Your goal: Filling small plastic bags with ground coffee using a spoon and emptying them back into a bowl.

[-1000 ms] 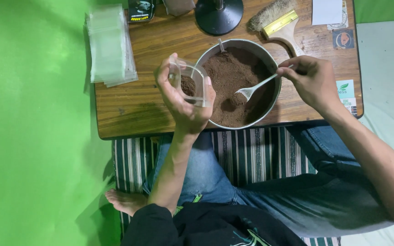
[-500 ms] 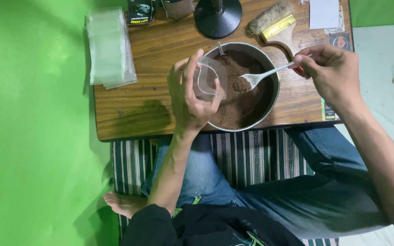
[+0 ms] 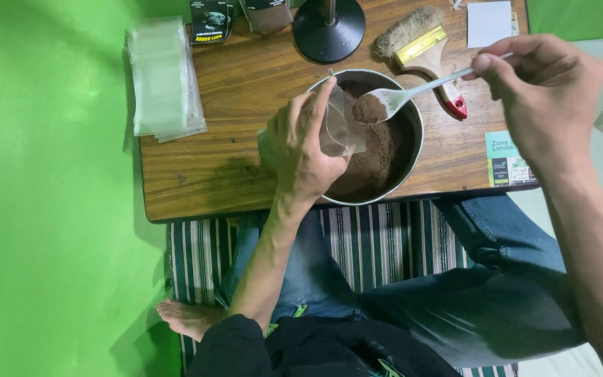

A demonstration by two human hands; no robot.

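Clear bag (image 3: 340,129) held open over the bowl (image 3: 413,119), mouth facing right, some brown powder already visible in its lower part. Left hand (image 3: 305,150) closed around the bag from the left, fingers curled over its upper edge, thumb side toward the body. Spoon (image 3: 403,94), white plastic, loaded with a heap of brown powder, bowl end at the bag mouth, touching or just beside it; cannot tell which. Right hand (image 3: 542,94) pinches the spoon handle at its far end between thumb and fingers, grip closed, hand raised above the right side of the table. Bowl is round, metal, partly filled with brown powder (image 3: 378,157); sits at the near edge of the wooden table (image 3: 204,174), rim slightly overhanging toward the lap. Behind the bowl: black round stand base (image 3: 329,28). To its right, a brush (image 3: 423,49) with pale bristles, brass band and a wooden handle tipped red, lying flat just beside the bowl rim. Stack of clear bags (image 3: 163,77) at the left end of the table, well apart from the bowl. Dark packets (image 3: 211,19) at the far edge. White card (image 3: 488,22) at far right corner; green label (image 3: 504,159) near the right edge. Person seated, jeans, striped mat (image 3: 378,241) under the legs, bare foot (image 3: 186,318) at lower left. Green backdrop (image 3: 43,209) left.
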